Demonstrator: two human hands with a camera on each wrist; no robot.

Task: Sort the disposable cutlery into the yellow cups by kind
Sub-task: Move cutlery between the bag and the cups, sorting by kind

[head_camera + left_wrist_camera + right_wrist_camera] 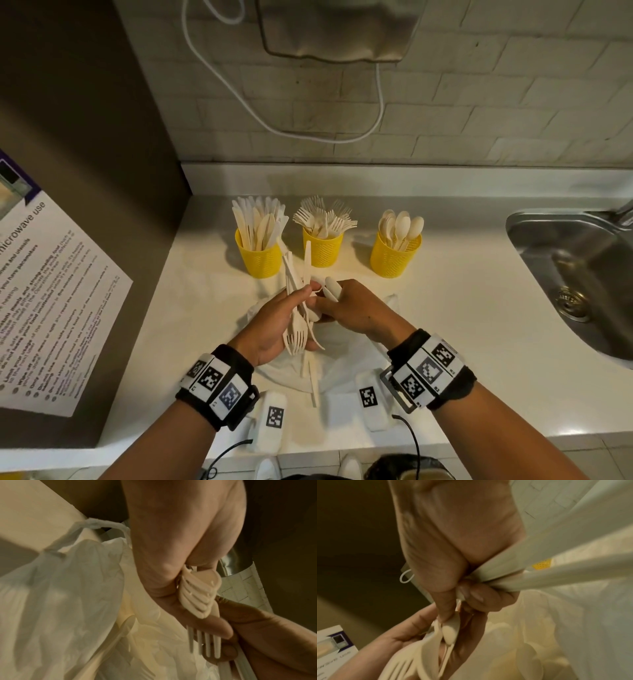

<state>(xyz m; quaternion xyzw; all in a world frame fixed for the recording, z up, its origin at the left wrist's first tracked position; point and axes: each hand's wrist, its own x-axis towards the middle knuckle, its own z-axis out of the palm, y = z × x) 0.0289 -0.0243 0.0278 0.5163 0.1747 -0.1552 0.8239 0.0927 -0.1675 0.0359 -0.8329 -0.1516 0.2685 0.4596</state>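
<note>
Warm, yellowish indoor light falls from above on the pale desk (462, 308), bright at the centre and dim toward 9 o'clock. The yellow cups (323, 251) throw soft shadows toward 6 o'clock. The sink (561, 274) carries mild glare. Wall tiles bow at the head view's edges. Both wrist views are dim, grainy and motion-blurred.

A pale countertop (462, 308) runs along a wall of whitish brick-pattern tiles (513, 85); a steel sink (575, 274) is set into it at the right, its drain (570, 303) showing; a white cable (239, 92) loops down the tiles beneath a grey fixture (337, 29), perhaps a dispenser, cut off at the top; a dark brown panel (68, 154) stands at the left, bearing a printed microwave-use notice (51, 298); the light is warm and dim.
</note>
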